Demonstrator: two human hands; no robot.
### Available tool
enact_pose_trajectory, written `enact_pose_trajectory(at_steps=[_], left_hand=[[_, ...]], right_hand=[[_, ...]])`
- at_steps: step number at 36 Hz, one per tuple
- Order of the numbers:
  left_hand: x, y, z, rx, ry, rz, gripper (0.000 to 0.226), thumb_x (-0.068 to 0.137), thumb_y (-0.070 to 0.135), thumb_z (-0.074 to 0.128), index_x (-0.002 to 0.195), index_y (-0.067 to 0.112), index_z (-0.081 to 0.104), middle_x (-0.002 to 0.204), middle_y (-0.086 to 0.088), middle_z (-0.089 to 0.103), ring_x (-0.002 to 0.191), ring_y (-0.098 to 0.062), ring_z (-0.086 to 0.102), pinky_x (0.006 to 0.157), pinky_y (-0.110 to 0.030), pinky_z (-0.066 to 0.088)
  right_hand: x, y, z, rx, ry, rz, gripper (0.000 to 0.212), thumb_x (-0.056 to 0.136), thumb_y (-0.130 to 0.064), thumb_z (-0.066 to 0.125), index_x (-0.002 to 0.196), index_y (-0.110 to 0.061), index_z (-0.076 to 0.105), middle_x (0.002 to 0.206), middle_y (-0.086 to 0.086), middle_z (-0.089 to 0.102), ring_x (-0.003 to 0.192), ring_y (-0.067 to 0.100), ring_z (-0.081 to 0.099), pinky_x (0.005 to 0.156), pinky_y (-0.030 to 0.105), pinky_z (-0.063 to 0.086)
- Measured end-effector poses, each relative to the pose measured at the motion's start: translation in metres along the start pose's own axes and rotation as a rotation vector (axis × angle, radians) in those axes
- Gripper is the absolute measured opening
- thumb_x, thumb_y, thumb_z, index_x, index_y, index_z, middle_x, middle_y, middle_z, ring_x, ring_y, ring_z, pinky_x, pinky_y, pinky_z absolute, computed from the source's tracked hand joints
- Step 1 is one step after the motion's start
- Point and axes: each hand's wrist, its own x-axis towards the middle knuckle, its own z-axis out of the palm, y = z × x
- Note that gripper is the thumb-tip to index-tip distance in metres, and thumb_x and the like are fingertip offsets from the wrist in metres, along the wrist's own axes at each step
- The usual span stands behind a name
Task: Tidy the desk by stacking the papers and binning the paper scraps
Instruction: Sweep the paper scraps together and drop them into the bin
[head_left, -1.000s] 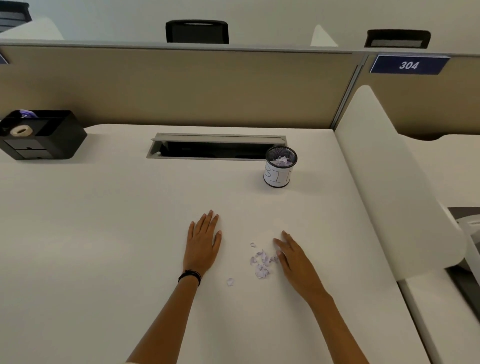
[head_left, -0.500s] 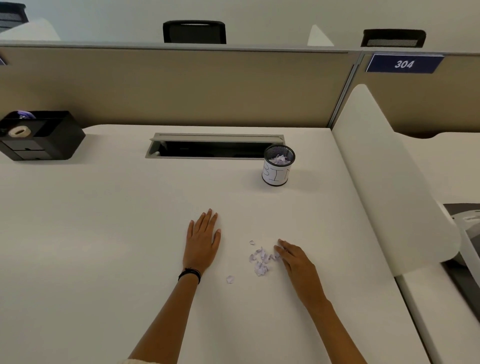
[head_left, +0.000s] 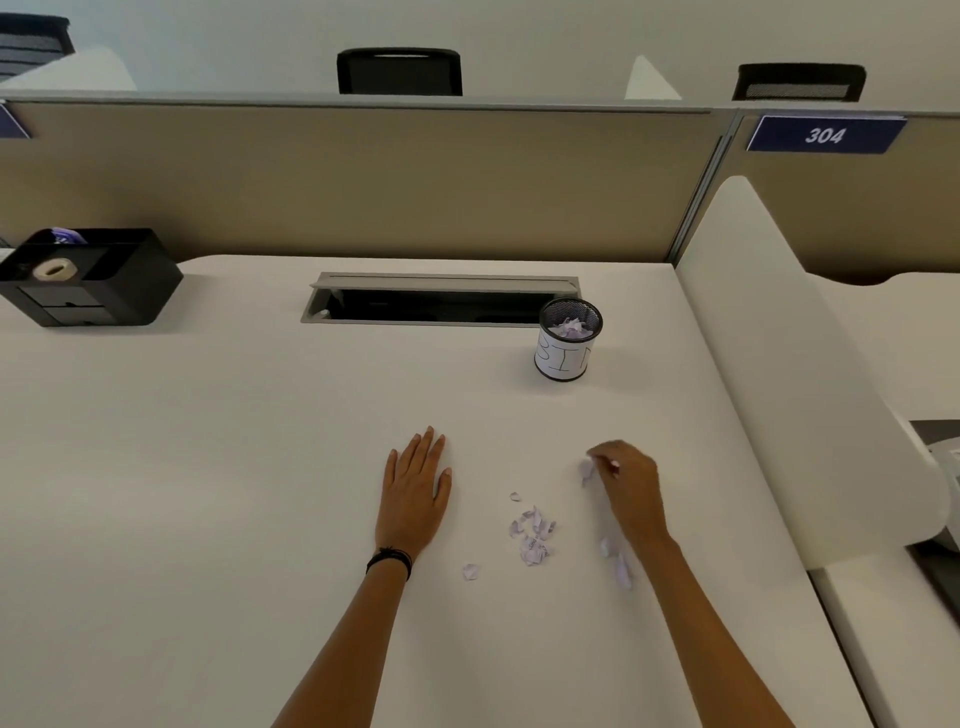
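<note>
— Where are your hands relative to the bin (head_left: 569, 340)?

— Both on its near side. Your left hand (head_left: 414, 493) lies flat on the surface (head_left: 208, 467), fingers spread, holding nothing. Your right hand (head_left: 626, 480) is raised, fingers pinched on a paper scrap (head_left: 587, 470).

— And the remaining scraps?

— A small pile of scraps (head_left: 531, 535) sits between your hands, near side of the bin, with 1 loose scrap (head_left: 470, 571) nearer your left wrist. The bin holds scraps too.

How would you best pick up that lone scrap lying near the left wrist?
Probably pinch the lone scrap across its curled-up edges with fingertips, coming straight down from above. It lies nearly flat on the desk, apart from the scrap pile, so a side approach finds nothing to grip.
</note>
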Motion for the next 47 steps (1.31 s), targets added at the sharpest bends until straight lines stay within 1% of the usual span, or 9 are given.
enact_pose_trajectory(at_steps=[6, 9, 17, 26, 31, 34, 37, 42, 47], left_hand=[[0.001, -0.002, 0.001, 0.002, -0.001, -0.001, 0.061, 0.091, 0.045, 0.007, 0.146, 0.023, 0.021, 0.154, 0.005, 0.017, 0.142, -0.011, 0.012, 0.116, -0.031, -0.002], [0.001, -0.001, 0.001, -0.002, 0.001, -0.001, 0.061, 0.091, 0.045, 0.008, 0.146, 0.023, 0.021, 0.154, 0.005, 0.018, 0.142, -0.011, 0.013, 0.116, -0.031, -0.001], [0.0, 0.0, 0.001, -0.015, -0.004, -0.007, 0.06, 0.091, 0.045, 0.009, 0.146, 0.023, 0.021, 0.154, 0.005, 0.018, 0.142, -0.011, 0.013, 0.116, -0.032, 0.0], [0.001, 0.0, 0.0, -0.007, -0.007, -0.01, 0.061, 0.091, 0.045, 0.009, 0.146, 0.023, 0.021, 0.154, 0.005, 0.018, 0.142, -0.012, 0.014, 0.116, -0.033, 0.0], [0.0, 0.0, -0.001, -0.019, 0.002, -0.008, 0.06, 0.091, 0.044, 0.01, 0.146, 0.022, 0.024, 0.154, 0.004, 0.019, 0.142, -0.013, 0.015, 0.116, -0.034, 0.002], [0.0, 0.0, -0.001, -0.004, -0.001, -0.004, 0.061, 0.091, 0.045, 0.008, 0.146, 0.023, 0.022, 0.154, 0.005, 0.017, 0.142, -0.012, 0.013, 0.116, -0.032, 0.0], [0.0, 0.0, -0.001, -0.003, -0.001, -0.005, 0.062, 0.09, 0.046, 0.007, 0.146, 0.023, 0.02, 0.154, 0.006, 0.016, 0.142, -0.01, 0.011, 0.116, -0.031, -0.002], [-0.001, 0.0, 0.0, -0.012, -0.004, 0.001, 0.062, 0.09, 0.046, 0.007, 0.147, 0.024, 0.02, 0.154, 0.007, 0.014, 0.142, -0.01, 0.011, 0.116, -0.03, -0.004], [0.0, -0.001, 0.0, 0.0, -0.002, -0.002, 0.06, 0.091, 0.045, 0.009, 0.146, 0.023, 0.022, 0.154, 0.005, 0.018, 0.142, -0.011, 0.014, 0.115, -0.028, -0.005]], right_hand=[[0.071, -0.04, -0.012, 0.411, 0.152, 0.214, 0.013, 0.076, 0.007, 0.065, 0.086, 0.001, 0.071, 0.065, -0.003, 0.068, 0.058, -0.007, 0.057, 0.062, 0.007, 0.044], [0.107, -0.056, -0.016, 0.547, 0.17, 0.238, 0.013, 0.077, 0.004, 0.065, 0.086, -0.002, 0.071, 0.063, -0.009, 0.068, 0.063, 0.004, 0.061, 0.067, 0.016, 0.05], [0.169, -0.07, -0.006, 0.366, 0.165, 0.22, 0.017, 0.086, -0.006, 0.058, 0.093, 0.005, 0.069, 0.089, 0.021, 0.069, 0.077, 0.022, 0.06, 0.084, 0.048, 0.053], [0.172, -0.074, -0.015, 0.173, 0.108, 0.116, 0.028, 0.089, 0.003, 0.046, 0.105, -0.002, 0.068, 0.11, 0.014, 0.066, 0.102, 0.023, 0.061, 0.092, 0.037, 0.051], [0.141, -0.062, -0.021, 0.224, 0.203, -0.001, 0.027, 0.088, 0.007, 0.045, 0.101, 0.0, 0.068, 0.102, 0.014, 0.068, 0.093, 0.017, 0.062, 0.085, 0.029, 0.052], [0.128, -0.044, -0.018, 0.201, 0.219, 0.047, 0.03, 0.085, 0.012, 0.043, 0.099, 0.0, 0.067, 0.099, 0.015, 0.068, 0.085, 0.015, 0.061, 0.078, 0.011, 0.047], [0.119, -0.025, -0.01, 0.142, 0.171, 0.148, 0.033, 0.083, 0.012, 0.04, 0.1, 0.001, 0.067, 0.102, 0.017, 0.068, 0.087, 0.018, 0.062, 0.073, 0.005, 0.041], [0.113, -0.003, 0.008, -0.009, -0.066, 0.248, 0.031, 0.088, 0.004, 0.043, 0.115, 0.001, 0.059, 0.124, 0.016, 0.057, 0.116, 0.028, 0.053, 0.092, 0.024, 0.037], [0.107, -0.005, 0.017, -0.169, -0.279, 0.181, 0.033, 0.091, 0.002, 0.039, 0.12, 0.008, 0.053, 0.132, 0.022, 0.049, 0.122, 0.033, 0.045, 0.099, 0.029, 0.03]])
